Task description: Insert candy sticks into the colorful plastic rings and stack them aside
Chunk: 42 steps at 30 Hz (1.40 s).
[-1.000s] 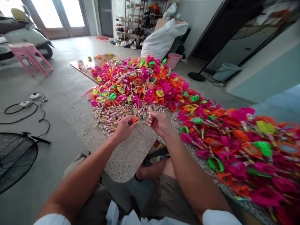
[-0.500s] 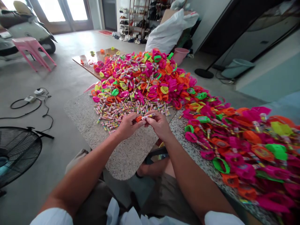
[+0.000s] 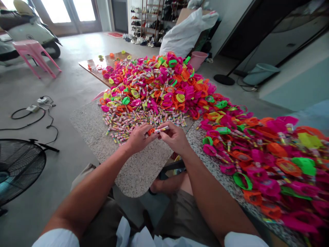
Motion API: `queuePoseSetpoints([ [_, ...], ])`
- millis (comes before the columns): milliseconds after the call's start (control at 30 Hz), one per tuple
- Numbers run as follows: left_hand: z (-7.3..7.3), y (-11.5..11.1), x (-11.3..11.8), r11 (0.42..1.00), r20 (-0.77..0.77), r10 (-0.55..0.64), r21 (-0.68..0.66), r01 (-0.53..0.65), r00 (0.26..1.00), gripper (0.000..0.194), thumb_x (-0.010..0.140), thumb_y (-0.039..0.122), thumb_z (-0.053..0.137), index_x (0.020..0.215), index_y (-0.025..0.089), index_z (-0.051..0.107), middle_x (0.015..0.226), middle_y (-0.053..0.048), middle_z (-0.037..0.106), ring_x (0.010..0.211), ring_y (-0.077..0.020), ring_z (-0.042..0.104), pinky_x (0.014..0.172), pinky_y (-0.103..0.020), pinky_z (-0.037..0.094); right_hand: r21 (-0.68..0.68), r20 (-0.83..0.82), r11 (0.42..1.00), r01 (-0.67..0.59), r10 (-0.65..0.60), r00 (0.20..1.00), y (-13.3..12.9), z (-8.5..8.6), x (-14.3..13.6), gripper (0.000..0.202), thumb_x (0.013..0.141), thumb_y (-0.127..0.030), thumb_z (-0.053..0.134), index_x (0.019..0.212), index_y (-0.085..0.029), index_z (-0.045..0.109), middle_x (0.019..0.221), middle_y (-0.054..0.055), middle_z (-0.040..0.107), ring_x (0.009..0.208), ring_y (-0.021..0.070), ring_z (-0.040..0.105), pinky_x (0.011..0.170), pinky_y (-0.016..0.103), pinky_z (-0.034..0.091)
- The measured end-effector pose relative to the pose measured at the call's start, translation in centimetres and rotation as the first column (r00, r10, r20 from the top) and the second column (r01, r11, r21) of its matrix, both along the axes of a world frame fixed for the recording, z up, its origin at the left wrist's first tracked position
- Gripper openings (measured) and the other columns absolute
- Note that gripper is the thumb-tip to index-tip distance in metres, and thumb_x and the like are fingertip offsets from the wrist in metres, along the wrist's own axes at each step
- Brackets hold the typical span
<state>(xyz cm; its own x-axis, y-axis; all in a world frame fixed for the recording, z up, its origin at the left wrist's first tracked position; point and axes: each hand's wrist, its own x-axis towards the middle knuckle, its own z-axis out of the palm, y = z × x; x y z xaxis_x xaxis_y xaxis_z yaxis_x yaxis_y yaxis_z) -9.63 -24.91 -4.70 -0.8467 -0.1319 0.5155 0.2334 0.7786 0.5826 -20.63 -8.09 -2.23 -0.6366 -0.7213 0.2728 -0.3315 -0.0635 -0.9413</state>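
Note:
My left hand [image 3: 140,138] is closed on an orange toy watch [image 3: 151,131], of which only a small part shows between the fingers. Pinched in my right hand [image 3: 175,138] is a small printed tube [image 3: 161,130], one end against or very close to the orange piece. Both hands meet over the near part of the speckled stone table [image 3: 137,171]. Just beyond them lies a spread of loose printed tubes [image 3: 125,123]. Behind these rises a heap of pink, orange, yellow and green toy watches [image 3: 167,97], with more tubes mixed in.
More toy watches [image 3: 267,168] cover the speckled surface to my right. A black fan [image 3: 20,168] and cables [image 3: 48,116] are on the floor at left. Farther back are a pink stool [image 3: 34,51], a white sack [image 3: 181,34] and a pink bucket [image 3: 197,60].
The tube in my right hand has tilted slightly, and the fingers of both hands have shifted a little. The hands stay together in nearly the same place.

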Motion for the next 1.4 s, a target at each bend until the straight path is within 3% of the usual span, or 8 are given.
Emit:
queuePoseSetpoints([
  [200, 0.5, 0.1, 0.5, 0.975, -0.062, 0.071, -0.208, -0.083, 0.996, 0.036, 0.109, 0.049, 0.05, 0.096, 0.019, 0.065, 0.086, -0.005, 0.066, 0.079, -0.0171, 0.062, 0.07, -0.029, 0.043, -0.02, 0.032, 1.0, 0.003, -0.002, 0.999, -0.5, 0.3, 0.5, 0.008, 0.086, -0.028, 0.07, 0.091, -0.023, 0.069, 0.077, -0.001, 0.072, 0.065, 0.0145, 0.069, 0.063, 0.029, 0.059],
  [400, 0.5, 0.0, 0.5, 0.951, -0.122, 0.072, -0.292, -0.105, 0.99, 0.035, 0.11, 0.045, 0.049, 0.092, 0.019, 0.064, 0.083, -0.004, 0.068, 0.077, -0.0161, 0.065, 0.07, -0.029, 0.044, -0.025, 0.044, 0.999, -0.046, 0.047, 0.998, -0.4, 0.4, 0.4, 0.009, 0.086, -0.029, 0.072, 0.093, -0.023, 0.069, 0.08, -0.001, 0.072, 0.068, 0.0149, 0.07, 0.067, 0.03, 0.061],
  [600, 0.4, 0.0, 0.5, 0.916, -0.148, 0.067, -0.383, -0.12, 0.987, 0.038, 0.11, 0.047, 0.049, 0.088, 0.02, 0.062, 0.083, -0.004, 0.07, 0.074, -0.0153, 0.065, 0.067, -0.028, 0.042, 0.001, 0.071, 0.996, -0.092, 0.092, 0.993, 0.1, 0.5, 0.0, 0.023, 0.087, -0.043, 0.08, 0.092, -0.023, 0.07, 0.073, -0.001, 0.073, 0.067, 0.0164, 0.072, 0.064, 0.028, 0.059],
  [1067, 1.1, 0.2, 0.4, 0.956, -0.052, 0.128, -0.259, -0.137, 0.99, 0.045, 0.11, 0.052, 0.044, 0.082, 0.02, 0.06, 0.07, -0.003, 0.064, 0.066, -0.0154, 0.06, 0.062, -0.028, 0.037, -0.102, 0.066, 0.995, 0.021, -0.015, 0.998, -0.5, -0.3, 0.9, 0.033, 0.09, -0.056, 0.078, 0.095, -0.024, 0.072, 0.079, 0.0, 0.075, 0.072, 0.017, 0.072, 0.069, 0.031, 0.06],
  [1200, 0.9, -0.1, 0.5, 0.97, -0.033, 0.097, -0.222, -0.102, 0.995, 0.044, 0.11, 0.051, 0.045, 0.082, 0.02, 0.06, 0.07, -0.002, 0.064, 0.065, -0.0149, 0.059, 0.062, -0.028, 0.038, -0.147, 0.073, 0.989, -0.006, 0.017, 0.997, -0.7, -0.5, 0.9, 0.03, 0.091, -0.053, 0.079, 0.094, -0.025, 0.073, 0.078, -0.001, 0.073, 0.069, 0.0154, 0.071, 0.067, 0.029, 0.058],
  [1400, 0.2, -0.4, 0.5, 0.984, -0.024, 0.126, -0.12, -0.128, 0.992, 0.038, 0.105, 0.056, 0.056, 0.112, 0.019, 0.061, 0.094, -0.007, 0.074, 0.082, -0.0184, 0.07, 0.072, -0.028, 0.049, -0.088, -0.016, 0.995, 0.039, -0.04, 0.999, -0.8, -0.7, 0.7, 0.027, 0.088, -0.052, 0.081, 0.094, -0.025, 0.077, 0.087, 0.0, 0.076, 0.072, 0.0153, 0.068, 0.067, 0.028, 0.055],
])
